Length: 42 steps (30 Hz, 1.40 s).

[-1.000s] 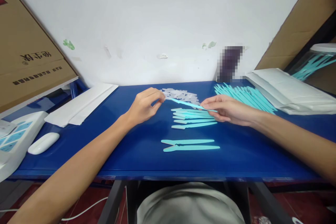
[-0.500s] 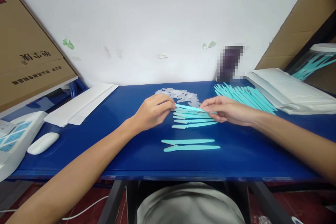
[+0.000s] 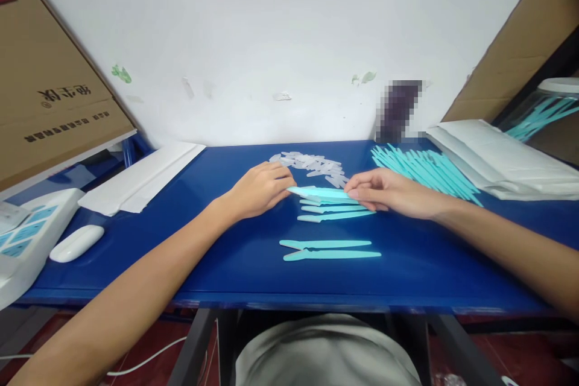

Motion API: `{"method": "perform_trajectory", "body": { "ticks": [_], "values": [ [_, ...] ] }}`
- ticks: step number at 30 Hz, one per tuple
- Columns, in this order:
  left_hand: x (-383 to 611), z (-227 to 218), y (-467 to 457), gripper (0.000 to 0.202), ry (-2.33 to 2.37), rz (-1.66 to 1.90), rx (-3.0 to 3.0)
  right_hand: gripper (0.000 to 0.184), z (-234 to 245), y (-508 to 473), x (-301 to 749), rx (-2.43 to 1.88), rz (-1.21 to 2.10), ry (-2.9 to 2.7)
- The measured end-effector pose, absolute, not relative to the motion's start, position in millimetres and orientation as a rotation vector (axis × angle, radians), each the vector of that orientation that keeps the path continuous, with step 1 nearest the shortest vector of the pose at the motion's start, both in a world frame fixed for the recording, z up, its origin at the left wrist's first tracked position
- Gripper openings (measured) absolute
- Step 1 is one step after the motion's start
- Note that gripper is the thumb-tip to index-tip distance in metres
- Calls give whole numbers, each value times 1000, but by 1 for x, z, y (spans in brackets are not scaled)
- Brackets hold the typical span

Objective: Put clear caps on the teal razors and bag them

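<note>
My left hand (image 3: 261,188) and my right hand (image 3: 384,190) pinch the two ends of a small stack of teal plastic sticks (image 3: 322,193), lifted slightly off the blue table (image 3: 226,253). Under the stack lie a few more teal sticks (image 3: 337,213) in a row. A pair of teal sticks (image 3: 330,249) lies nearer to me. Behind the hands is a heap of small clear plastic caps (image 3: 312,164). A big pile of teal sticks (image 3: 425,169) lies at the back right.
A white mouse (image 3: 76,243) and a white device (image 3: 20,241) sit at the left edge. Folded white sheets (image 3: 145,176) lie at back left, white bags (image 3: 502,160) at back right. Cardboard boxes (image 3: 49,90) flank both sides. A clear jar of teal sticks (image 3: 543,110) stands far right.
A second ago both hands held one stick up near the clear caps. They brought it down onto the row, and now grip several sticks together as a stack.
</note>
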<state>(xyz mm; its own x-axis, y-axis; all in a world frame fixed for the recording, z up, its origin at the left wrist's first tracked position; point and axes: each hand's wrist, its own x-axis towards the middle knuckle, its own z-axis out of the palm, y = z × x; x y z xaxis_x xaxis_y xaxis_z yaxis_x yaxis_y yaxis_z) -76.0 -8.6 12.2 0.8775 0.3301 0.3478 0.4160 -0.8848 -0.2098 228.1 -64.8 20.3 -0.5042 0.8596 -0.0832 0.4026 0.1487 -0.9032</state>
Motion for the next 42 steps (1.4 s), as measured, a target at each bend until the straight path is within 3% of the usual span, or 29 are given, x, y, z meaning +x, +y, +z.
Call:
{"method": "perform_trajectory", "body": {
  "ticks": [5,11,19,23,28,35,39,42],
  "values": [
    [-64,12,-16,24,-516,-445,-2785,38,19,-69,222,-1147,1235,-2050],
    [-74,21,-15,47,-634,-468,-2751,38,17,-66,228,-1156,1107,-1998],
    [-76,13,-13,53,-547,-344,-2792,35,19,-69,231,-1214,1003,-2137],
    [-80,14,-6,45,-785,-409,-2953,21,16,-71,231,-1174,823,-2311],
    [-94,13,8,41,-1280,-774,-3179,15,14,-69,233,-1110,594,-2454],
    [-101,4,25,36,-1644,-801,-2739,18,20,-74,230,-1200,174,-2456],
    [-103,-1,30,28,-1613,-726,-2669,21,20,-83,223,-1156,252,-2507],
    [-105,-7,34,33,-1545,-677,-2664,22,18,-90,217,-1041,386,-2564]
  ]
}}
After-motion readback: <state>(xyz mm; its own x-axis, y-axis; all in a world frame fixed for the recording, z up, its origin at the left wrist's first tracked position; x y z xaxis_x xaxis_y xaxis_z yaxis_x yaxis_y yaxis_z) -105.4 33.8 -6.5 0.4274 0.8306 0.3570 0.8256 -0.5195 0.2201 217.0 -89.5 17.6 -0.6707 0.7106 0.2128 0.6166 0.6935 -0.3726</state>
